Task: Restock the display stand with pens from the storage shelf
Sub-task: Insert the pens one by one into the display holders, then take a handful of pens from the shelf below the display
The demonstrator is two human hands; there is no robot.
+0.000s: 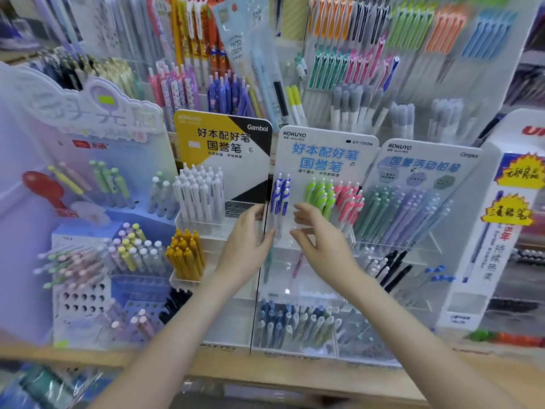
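On the left, white pens [200, 193] fill the yellow-and-black stand [224, 137]. Next to it, the left hand [250, 234] grips the left edge of the white display stand [324, 149], thumb in front and fingers behind. The blue-and-white pens [280, 194] stand upright in that stand's top tier, between the hands. The right hand [320, 240] hovers just beside them with fingers curled; whether it pinches a pen is unclear. Green pens [320, 194] and pink pens [349, 202] follow.
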